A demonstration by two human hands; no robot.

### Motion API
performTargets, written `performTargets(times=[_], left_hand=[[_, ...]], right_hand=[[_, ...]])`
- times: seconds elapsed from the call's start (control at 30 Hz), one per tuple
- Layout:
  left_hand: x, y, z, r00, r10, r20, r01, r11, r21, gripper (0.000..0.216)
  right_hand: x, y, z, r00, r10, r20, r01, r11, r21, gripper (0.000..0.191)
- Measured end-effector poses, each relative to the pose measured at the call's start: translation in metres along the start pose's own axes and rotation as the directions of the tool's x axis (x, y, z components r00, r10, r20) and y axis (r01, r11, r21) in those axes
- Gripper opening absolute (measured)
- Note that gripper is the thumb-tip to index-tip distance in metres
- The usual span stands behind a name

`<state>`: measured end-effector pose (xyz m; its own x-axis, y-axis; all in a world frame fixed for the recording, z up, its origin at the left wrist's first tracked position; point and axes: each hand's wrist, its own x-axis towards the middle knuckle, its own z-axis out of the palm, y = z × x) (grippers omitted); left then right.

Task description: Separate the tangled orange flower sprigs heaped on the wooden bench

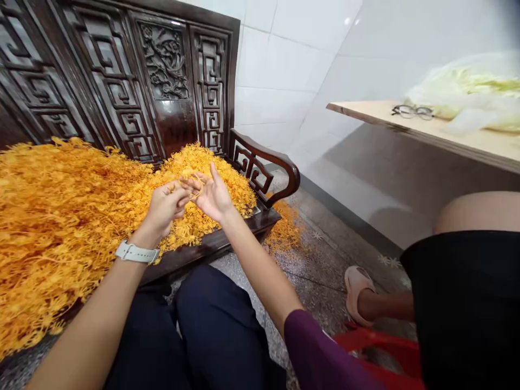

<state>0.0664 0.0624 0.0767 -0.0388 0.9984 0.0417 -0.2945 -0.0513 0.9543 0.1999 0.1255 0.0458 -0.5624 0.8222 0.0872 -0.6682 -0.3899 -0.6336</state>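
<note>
A big heap of orange, thread-like strands [60, 216] covers the seat of a dark carved wooden bench [170, 76]. My left hand [164, 206], with a white watch on the wrist, is closed in a pinch on a few orange strands [197, 187]. My right hand [213, 195] meets it fingertip to fingertip, thumb and forefinger pinching the same small strands while the other fingers stand up. Both hands hover just above the right part of the heap. My knees in dark trousers [211, 325] are below.
The bench's curved armrest [268, 168] stands right of my hands; some strands lie spilled on the speckled floor [286, 230] beyond it. Another person sits at right, leg and pale sandal [357, 290] showing. A wooden shelf [447, 132] carries glasses [412, 111] and a bag.
</note>
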Motion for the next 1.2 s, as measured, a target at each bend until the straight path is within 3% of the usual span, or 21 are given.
performTargets(times=[0.13,0.33,0.43,0.5,0.6,0.7,1.2], left_hand=[[-0.004,-0.006,0.008,0.996,-0.081,0.044,0.076,0.991,0.113,0.038],[-0.013,-0.001,0.009,0.972,-0.191,0.137,0.165,0.97,0.18,0.036],[-0.019,-0.005,0.015,0.959,-0.228,0.17,0.187,0.956,0.225,0.036],[-0.025,-0.011,0.024,0.961,-0.204,0.185,0.144,0.946,0.292,0.034],[-0.032,-0.024,0.042,0.974,-0.048,0.222,-0.062,0.885,0.462,0.026],[-0.035,-0.036,0.054,0.958,0.065,0.28,-0.219,0.796,0.564,0.024],[-0.03,-0.066,0.056,0.944,-0.047,0.326,-0.197,0.712,0.674,0.019]], right_hand=[[0.006,-0.01,0.006,0.996,-0.029,-0.082,0.033,0.999,0.038,0.027],[-0.012,-0.026,-0.004,0.998,0.018,-0.055,-0.01,0.988,0.151,0.029],[-0.017,-0.029,-0.016,0.994,-0.023,-0.105,0.048,0.97,0.238,0.034],[-0.015,-0.029,-0.028,0.976,-0.05,-0.214,0.103,0.965,0.242,0.035],[-0.006,-0.024,-0.047,0.917,-0.058,-0.394,0.154,0.965,0.215,0.037],[0.002,-0.016,-0.062,0.858,-0.097,-0.505,0.21,0.962,0.173,0.038],[0.008,0.013,-0.09,0.778,-0.169,-0.605,0.229,0.973,0.022,0.043]])
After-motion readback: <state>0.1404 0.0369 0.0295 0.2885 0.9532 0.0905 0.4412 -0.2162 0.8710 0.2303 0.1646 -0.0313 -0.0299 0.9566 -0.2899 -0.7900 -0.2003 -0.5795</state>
